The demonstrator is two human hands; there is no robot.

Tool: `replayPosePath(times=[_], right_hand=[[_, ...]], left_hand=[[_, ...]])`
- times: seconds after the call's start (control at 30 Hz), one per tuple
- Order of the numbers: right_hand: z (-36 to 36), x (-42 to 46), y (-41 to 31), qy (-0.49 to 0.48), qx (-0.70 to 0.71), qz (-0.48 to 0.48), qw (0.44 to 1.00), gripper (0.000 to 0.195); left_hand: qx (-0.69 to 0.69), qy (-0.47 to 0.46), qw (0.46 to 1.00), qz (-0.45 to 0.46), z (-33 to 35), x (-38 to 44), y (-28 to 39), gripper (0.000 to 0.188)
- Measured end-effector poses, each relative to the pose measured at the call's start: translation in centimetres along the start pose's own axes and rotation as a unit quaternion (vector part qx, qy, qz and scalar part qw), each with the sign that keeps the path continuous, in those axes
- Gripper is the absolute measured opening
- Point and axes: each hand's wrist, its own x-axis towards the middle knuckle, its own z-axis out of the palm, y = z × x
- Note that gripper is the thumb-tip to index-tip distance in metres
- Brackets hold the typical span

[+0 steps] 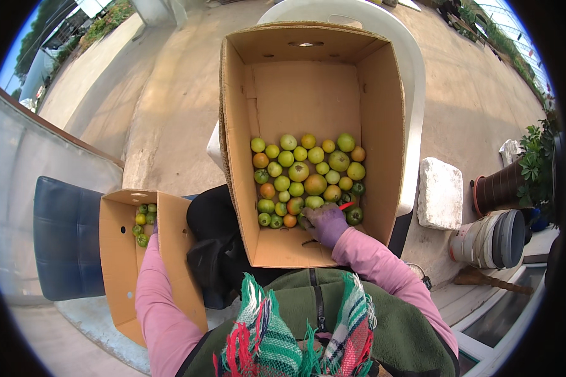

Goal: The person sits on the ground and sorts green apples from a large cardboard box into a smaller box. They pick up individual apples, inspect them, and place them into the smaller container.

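Note:
A large cardboard box [306, 99] stands before me on a white plastic chair, with many green, yellow and orange tomatoes [315, 184] over the near half of its floor. My right hand [325, 223], in a purple glove, reaches into its near end and touches the tomatoes there; whether it grips one is hidden. A small red object [346, 206] sticks out beside its fingers. At my left a second cardboard box [111, 264] holds several green tomatoes [142, 240]. Inside it is my left hand [155, 228], mostly hidden by the box wall and sleeve.
A dark blue padded seat [68, 238] is beyond the left box. To the right are a white block [440, 193], stacked buckets [488, 239], a brown plant pot [500, 186] and a wooden-handled thing [493, 280]. The white plastic chair [412, 99] has a raised rim around the large box.

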Motion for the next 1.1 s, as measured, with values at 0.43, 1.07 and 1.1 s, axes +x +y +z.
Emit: replayPosePath(times=[0.43, 1.07, 1.1], right_hand=[[-1.1, 0.4, -0.5, -0.054, -0.011, 0.013, 0.998, 0.019], [-0.7, 0.5, -0.2, -0.042, -0.008, 0.029, 0.999, 0.019], [-0.5, 0.3, -0.1, -0.048, -0.008, 0.035, 0.998, 0.018]], left_hand=[[0.066, -0.023, 0.997, 0.011, -0.9, -1.9, 1.0, 0.038], [0.113, -0.036, 0.991, 0.062, -1.7, -3.2, 2.1, 0.039], [0.118, -0.040, 0.990, 0.070, -1.7, -3.2, 2.3, 0.039]])
